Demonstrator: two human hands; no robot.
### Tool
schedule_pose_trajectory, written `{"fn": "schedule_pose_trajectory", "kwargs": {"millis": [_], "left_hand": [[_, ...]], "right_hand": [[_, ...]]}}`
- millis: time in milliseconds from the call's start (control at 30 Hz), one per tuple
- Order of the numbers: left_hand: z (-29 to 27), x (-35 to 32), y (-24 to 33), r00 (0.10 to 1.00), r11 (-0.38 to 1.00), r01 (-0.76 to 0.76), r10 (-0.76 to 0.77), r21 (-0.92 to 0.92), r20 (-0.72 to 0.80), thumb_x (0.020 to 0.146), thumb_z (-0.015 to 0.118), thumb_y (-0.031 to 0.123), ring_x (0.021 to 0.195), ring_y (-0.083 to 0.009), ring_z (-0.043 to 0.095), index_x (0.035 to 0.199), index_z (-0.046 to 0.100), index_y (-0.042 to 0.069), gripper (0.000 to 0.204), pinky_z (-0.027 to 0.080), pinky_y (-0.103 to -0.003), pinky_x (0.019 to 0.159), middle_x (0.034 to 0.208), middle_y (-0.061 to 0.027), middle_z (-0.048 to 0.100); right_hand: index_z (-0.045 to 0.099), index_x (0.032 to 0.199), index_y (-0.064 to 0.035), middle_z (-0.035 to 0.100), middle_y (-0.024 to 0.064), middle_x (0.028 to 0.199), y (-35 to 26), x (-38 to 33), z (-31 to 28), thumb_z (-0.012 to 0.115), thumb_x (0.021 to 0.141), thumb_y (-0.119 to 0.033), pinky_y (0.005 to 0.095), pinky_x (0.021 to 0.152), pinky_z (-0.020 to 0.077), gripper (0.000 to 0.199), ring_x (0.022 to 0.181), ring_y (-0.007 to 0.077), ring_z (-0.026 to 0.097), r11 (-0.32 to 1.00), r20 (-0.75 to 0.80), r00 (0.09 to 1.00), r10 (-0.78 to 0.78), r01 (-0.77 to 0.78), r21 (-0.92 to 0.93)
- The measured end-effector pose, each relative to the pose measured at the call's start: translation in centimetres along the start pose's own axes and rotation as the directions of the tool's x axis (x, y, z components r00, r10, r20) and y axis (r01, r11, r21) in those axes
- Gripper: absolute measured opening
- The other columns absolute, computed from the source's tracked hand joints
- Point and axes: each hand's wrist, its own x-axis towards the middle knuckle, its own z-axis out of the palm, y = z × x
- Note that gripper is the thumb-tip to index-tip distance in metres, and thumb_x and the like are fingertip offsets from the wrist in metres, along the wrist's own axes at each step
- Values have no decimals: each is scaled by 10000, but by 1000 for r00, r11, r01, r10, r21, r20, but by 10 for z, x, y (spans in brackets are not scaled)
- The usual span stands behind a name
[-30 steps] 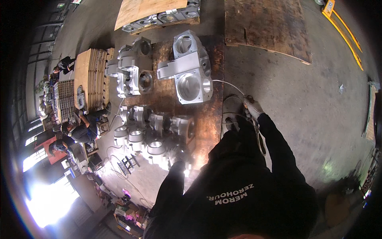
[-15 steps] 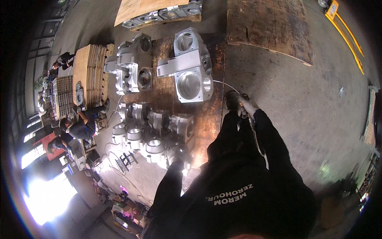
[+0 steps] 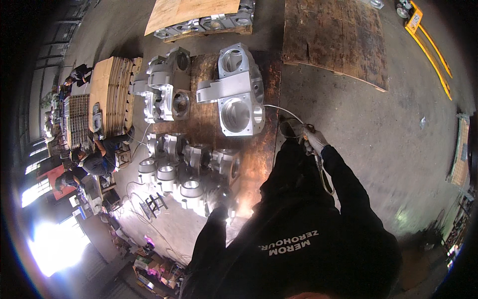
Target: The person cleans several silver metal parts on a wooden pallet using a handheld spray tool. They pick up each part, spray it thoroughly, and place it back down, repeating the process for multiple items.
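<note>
My right hand, in a light work glove, grips a slim hand tool whose thin hose arcs up to the large silver metal casting on a dark wooden pallet. My left hand reaches down at the end of a black sleeve, next to the nearest of several small round castings. Bright glare there hides its fingers. My black hooded top fills the lower middle of the view.
More silver castings lie to the left, beside a stack of wooden boards. A big wooden panel lies on the concrete floor at the back right. People crouch at far left. Cables trail across the floor.
My right hand with the tool swung slightly left, then back right and lower. The view has shifted a little; the castings stay in place.
</note>
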Motion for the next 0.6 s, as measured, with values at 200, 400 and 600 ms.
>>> {"fn": "schedule_pose_trajectory", "kwargs": {"millis": [200, 400, 600], "left_hand": [[-30, -9, 25, 998, 998, 61, -61, -1, -12, 854, 537, 438, 1040, -344, 675, 988, 763, 168, 376, 531, -457, 925, 1039, -149, 728], [-22, -12, 20, 993, 994, 112, -112, -2, 29, 842, 531, 455, 1099, -353, 649, 1012, 754, 136, 425, 516, -444, 964, 1108, -185, 705], [-52, -6, 47, 973, 978, 143, -167, 150, 161, 847, 495, 473, 1175, -363, 607, 1117, 724, 101, 513, 464, -434, 1038, 1163, -203, 682]], "right_hand": [[523, 785, -133, 517, 4, 575, -9, 19, 15, 592, 959, -545, 308, 380, 395, 452, 411, 120, 457, 994, -24, 999, -46, 43, -99], [535, 757, -120, 504, -3, 568, -3, 26, 19, 641, 910, -590, 313, 401, 438, 506, 432, 124, 482, 999, -2, 999, -41, 41, -33], [511, 773, -124, 478, -3, 548, -14, 19, -25, 617, 939, -559, 314, 376, 365, 478, 398, 122, 441, 990, -6, 990, -140, 140, -1]]}}
